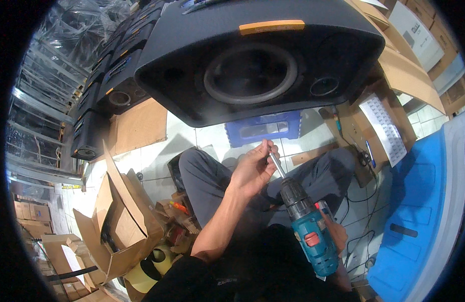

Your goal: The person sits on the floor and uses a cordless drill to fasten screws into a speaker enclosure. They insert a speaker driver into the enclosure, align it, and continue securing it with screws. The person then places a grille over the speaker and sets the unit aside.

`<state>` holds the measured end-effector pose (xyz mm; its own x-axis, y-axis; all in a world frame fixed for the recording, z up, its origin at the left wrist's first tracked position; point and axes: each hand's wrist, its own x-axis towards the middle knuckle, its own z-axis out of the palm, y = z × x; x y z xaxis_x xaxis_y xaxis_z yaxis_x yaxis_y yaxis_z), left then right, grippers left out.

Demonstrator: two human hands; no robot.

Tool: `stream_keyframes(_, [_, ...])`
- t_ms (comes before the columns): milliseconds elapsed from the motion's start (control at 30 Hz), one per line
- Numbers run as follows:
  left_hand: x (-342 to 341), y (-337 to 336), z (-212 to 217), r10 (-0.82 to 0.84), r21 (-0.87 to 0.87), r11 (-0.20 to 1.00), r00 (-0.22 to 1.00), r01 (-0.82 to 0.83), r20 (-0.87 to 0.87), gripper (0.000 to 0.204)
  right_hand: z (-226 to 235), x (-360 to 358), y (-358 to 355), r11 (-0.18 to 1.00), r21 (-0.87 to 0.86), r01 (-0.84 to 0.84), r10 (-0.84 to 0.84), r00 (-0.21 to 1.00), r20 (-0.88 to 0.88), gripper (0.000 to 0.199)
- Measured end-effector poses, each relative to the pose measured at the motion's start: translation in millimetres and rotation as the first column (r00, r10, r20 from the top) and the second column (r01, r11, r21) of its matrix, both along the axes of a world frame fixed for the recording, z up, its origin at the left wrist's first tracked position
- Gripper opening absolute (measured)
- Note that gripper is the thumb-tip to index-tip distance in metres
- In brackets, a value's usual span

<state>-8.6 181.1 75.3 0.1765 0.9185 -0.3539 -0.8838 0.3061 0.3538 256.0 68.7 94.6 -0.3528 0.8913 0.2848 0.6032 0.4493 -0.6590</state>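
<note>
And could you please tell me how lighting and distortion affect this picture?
In the head view, straight edges curve toward the black fisheye rim; the tiled floor glares near white, while the large speaker looks mostly dark; a shadow crosses the blue panel; the teal drill looks reasonably sharp.

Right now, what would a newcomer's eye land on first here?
The big black speaker with its round cone, filling the upper middle. Then, lower centre, the teal drill in the right hand, its silver bit pinched near the tip by the left hand. Third, the bright blue panel-like object at the right.
</note>
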Motion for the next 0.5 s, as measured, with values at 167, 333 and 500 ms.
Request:
stream_keyframes(167, [0, 0, 0, -0.002, 0.031, 1.0, 0.998, 0.0, 0.07, 0.021, -18, 7, -8, 0.981, -0.111, 0.16, -0.145, 0.981, 0.129, 0.073])
stream_keyframes(333, [-2, 1, -1, -0.016, 0.096, 0.995, 0.996, 0.007, 0.087, 0.022, -8, 5, -7, 0.865, -0.431, 0.257, -0.215, 0.966, 0.144, 0.074])
stream_keyframes(500, [4, 2, 7, 0.008, -0.003, 1.0, 0.999, -0.008, -0.048, 0.023, 5, 2, 11, 0.995, 0.066, -0.07, 0.072, 0.997, -0.034, 0.049])
